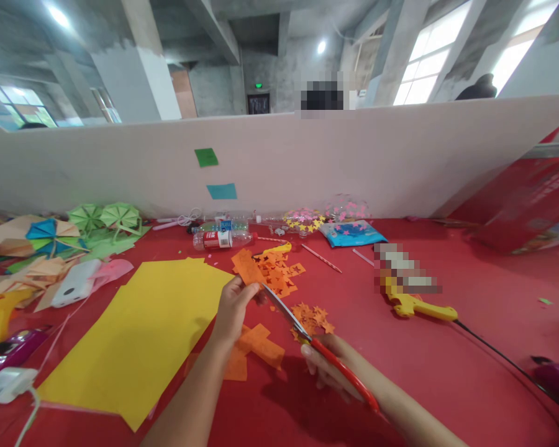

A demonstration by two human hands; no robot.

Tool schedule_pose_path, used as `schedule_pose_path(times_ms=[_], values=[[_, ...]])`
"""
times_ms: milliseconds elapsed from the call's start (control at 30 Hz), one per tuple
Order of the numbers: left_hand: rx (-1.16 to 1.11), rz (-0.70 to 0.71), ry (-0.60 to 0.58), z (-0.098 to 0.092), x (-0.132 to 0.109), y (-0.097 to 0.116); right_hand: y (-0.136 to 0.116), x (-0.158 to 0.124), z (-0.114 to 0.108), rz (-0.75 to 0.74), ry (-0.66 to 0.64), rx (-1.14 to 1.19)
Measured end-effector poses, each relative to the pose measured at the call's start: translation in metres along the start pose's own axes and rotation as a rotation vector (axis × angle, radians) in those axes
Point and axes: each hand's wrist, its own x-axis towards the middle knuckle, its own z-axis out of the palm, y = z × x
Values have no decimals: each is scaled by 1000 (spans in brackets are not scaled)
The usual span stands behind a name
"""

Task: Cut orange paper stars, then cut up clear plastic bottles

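Note:
Pinched between the fingers of my left hand [233, 310] is an orange paper strip [250, 267], held up off the table. My right hand [330, 366] grips a pair of scissors [286, 313] with red handles, its blade tips close to the strip's lower right corner. Whether the blades touch the paper I cannot tell. Behind the strip lie orange scraps with star-shaped holes [279, 273]. A small heap of orange stars [313, 318] sits beyond the scissors. Under my left wrist are more orange paper pieces [261, 347], partly hidden by the arm.
Large yellow sheets [144, 323] cover the left of the red table [428, 385]. Plastic bottles [223, 239] and a blue packet [354, 233] lie near the white partition [307, 161]. On the right is a yellow glue gun [419, 307] with a black cord; folded paper crafts [105, 217] stand left.

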Motion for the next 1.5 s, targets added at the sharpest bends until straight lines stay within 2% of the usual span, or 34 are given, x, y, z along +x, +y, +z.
schedule_pose_path(times_ms=[833, 1033, 1500], values=[[-9, 5, -10, -2, 1, 0, -9, -3, 0, 43, 36, -104], [-15, 14, -25, -3, 1, -2, -14, -5, 0, -1, 31, -65], [-37, 4, -8, 2, -2, -1, 2, 3, -2, 3, 24, -53]])
